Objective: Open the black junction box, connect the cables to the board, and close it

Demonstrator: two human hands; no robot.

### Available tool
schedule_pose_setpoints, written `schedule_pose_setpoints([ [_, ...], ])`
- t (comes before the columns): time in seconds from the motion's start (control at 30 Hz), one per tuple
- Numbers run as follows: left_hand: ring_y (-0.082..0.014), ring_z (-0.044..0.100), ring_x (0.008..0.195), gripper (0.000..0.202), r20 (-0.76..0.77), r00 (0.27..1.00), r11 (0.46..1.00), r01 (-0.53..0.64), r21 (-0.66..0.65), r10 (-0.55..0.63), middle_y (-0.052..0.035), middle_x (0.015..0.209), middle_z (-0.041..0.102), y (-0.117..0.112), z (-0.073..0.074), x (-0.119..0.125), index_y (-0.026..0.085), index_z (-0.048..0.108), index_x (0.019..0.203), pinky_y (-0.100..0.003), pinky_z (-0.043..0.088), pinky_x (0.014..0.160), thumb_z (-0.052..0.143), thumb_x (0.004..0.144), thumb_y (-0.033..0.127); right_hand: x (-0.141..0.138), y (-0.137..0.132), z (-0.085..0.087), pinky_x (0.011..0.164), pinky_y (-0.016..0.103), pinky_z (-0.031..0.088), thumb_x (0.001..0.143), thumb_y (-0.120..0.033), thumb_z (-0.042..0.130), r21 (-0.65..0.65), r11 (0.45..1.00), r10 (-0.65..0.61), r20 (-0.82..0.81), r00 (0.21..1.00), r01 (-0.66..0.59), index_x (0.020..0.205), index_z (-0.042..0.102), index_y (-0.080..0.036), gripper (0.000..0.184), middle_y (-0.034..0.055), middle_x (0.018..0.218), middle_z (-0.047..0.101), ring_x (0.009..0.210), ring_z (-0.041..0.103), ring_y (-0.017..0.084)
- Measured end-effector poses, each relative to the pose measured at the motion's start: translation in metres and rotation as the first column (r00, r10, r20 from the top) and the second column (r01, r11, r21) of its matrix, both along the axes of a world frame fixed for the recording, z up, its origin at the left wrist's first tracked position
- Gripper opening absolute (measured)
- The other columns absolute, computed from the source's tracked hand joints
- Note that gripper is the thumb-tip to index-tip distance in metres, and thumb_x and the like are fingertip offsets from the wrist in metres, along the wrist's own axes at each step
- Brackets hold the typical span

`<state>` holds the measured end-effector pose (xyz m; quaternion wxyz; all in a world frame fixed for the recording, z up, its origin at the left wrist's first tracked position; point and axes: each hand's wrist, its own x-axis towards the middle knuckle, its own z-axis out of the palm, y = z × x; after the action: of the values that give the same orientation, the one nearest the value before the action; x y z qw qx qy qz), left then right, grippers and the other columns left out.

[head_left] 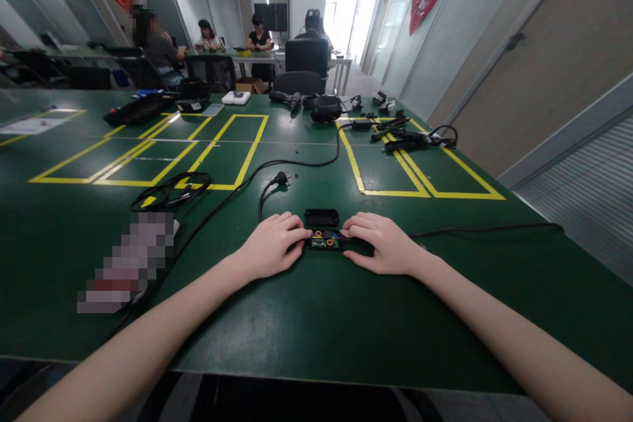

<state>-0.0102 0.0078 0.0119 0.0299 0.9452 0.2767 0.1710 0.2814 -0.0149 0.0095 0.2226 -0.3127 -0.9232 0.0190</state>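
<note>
An opened power adapter (324,239) lies on the green table with its circuit board showing, including copper-coloured coils and coloured wires. My left hand (277,244) has its thumb and fingertips closed on the left end of the adapter. At the opposite end, my right hand (383,242) bends its fingers onto the adapter's edge, its thumb set a little lower. Just beyond the board rests a black casing half (322,217), hollow side up. A black cable (487,229) runs off to the right from behind my right hand.
A plug (281,178) on a black cord lies ahead. A coiled cable (171,191) and a blurred-out flat object (131,264) sit left. Farther back are a power drill (287,100), bundled cables (415,138) and yellow tape outlines (252,151). Several people sit at a far table.
</note>
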Motion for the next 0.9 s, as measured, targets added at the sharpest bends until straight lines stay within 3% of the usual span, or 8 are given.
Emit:
schedule_pose_setpoints([
  [0.13, -0.0268, 0.064, 0.104, 0.023, -0.034, 0.999, 0.998, 0.012, 0.057, -0.01, -0.0129, 0.118, 0.067, -0.003, 0.003, 0.001, 0.018, 0.071, 0.114, -0.04, 0.054, 0.087, 0.057, 0.096, 0.018, 0.0, 0.003, -0.006, 0.073, 0.037, 0.05, 0.102, -0.031, 0.059, 0.018, 0.993, -0.112, -0.092, 0.989, 0.114, 0.092, 0.07, -0.02, 0.019, 0.0087, 0.089, 0.075, 0.079, 0.068, 0.023],
  [0.2, -0.0303, 0.063, 0.115, 0.021, -0.014, 1.0, 0.998, 0.007, 0.061, -0.006, -0.0157, 0.13, 0.065, -0.004, 0.004, 0.001, 0.018, 0.071, 0.112, -0.044, 0.054, 0.093, 0.06, 0.094, 0.019, -0.001, 0.004, -0.01, 0.074, 0.037, 0.051, 0.103, -0.03, 0.058, 0.014, 0.98, -0.194, -0.137, 0.971, 0.198, 0.099, 0.073, -0.02, 0.019, 0.0093, 0.091, 0.076, 0.081, 0.07, 0.024],
  [0.3, -0.0365, 0.055, 0.135, 0.019, 0.026, 0.999, 0.999, 0.018, 0.043, -0.019, -0.0192, 0.151, 0.055, -0.005, 0.001, 0.004, 0.017, 0.068, 0.109, -0.053, 0.051, 0.105, 0.067, 0.091, 0.024, -0.005, 0.005, -0.016, 0.089, 0.047, 0.055, 0.102, -0.033, 0.06, 0.006, 0.967, -0.253, -0.127, 0.959, 0.256, 0.127, 0.071, -0.021, 0.03, 0.0157, 0.124, 0.074, 0.109, 0.069, 0.031],
  [0.37, -0.0375, 0.049, 0.143, 0.022, 0.032, 0.999, 0.999, 0.025, 0.021, -0.025, -0.0196, 0.158, 0.051, -0.005, -0.002, 0.006, 0.018, 0.066, 0.108, -0.055, 0.049, 0.111, 0.07, 0.09, 0.029, -0.008, 0.006, -0.02, 0.098, 0.054, 0.054, 0.103, -0.034, 0.059, -0.017, 0.97, -0.244, -0.09, 0.965, 0.244, 0.135, 0.07, -0.024, 0.036, 0.0162, 0.142, 0.066, 0.122, 0.065, 0.034],
  [0.57, -0.0316, 0.059, 0.134, 0.016, 0.052, 0.998, 0.999, 0.047, -0.02, -0.046, -0.0146, 0.134, 0.071, -0.003, -0.008, 0.011, 0.018, 0.065, 0.108, -0.05, 0.049, 0.111, 0.067, 0.096, 0.03, -0.006, 0.006, -0.022, 0.096, 0.053, 0.056, 0.106, -0.03, 0.055, -0.113, 0.974, -0.209, -0.123, 0.97, 0.196, 0.119, 0.08, -0.027, 0.029, 0.0128, 0.133, 0.072, 0.118, 0.067, 0.032],
  [0.77, -0.0283, 0.065, 0.119, 0.014, 0.083, 0.994, 0.997, 0.065, 0.047, -0.069, -0.0105, 0.122, 0.077, -0.002, -0.007, 0.009, 0.018, 0.069, 0.102, -0.043, 0.052, 0.1, 0.066, 0.096, 0.03, -0.009, 0.005, -0.021, 0.092, 0.042, 0.06, 0.103, -0.028, 0.059, -0.269, 0.954, -0.216, -0.313, 0.925, 0.131, 0.108, 0.082, -0.024, 0.024, 0.0115, 0.129, 0.068, 0.097, 0.072, 0.022],
  [0.9, -0.0278, 0.066, 0.113, 0.015, 0.086, 0.994, 0.996, 0.056, 0.069, -0.062, -0.0094, 0.119, 0.078, -0.002, -0.006, 0.008, 0.018, 0.071, 0.104, -0.041, 0.051, 0.093, 0.068, 0.094, 0.03, -0.013, 0.004, -0.019, 0.099, 0.042, 0.059, 0.099, -0.024, 0.064, -0.323, 0.942, -0.231, -0.427, 0.874, 0.091, 0.099, 0.082, -0.024, 0.018, 0.0095, 0.123, 0.069, 0.107, 0.071, 0.023],
])
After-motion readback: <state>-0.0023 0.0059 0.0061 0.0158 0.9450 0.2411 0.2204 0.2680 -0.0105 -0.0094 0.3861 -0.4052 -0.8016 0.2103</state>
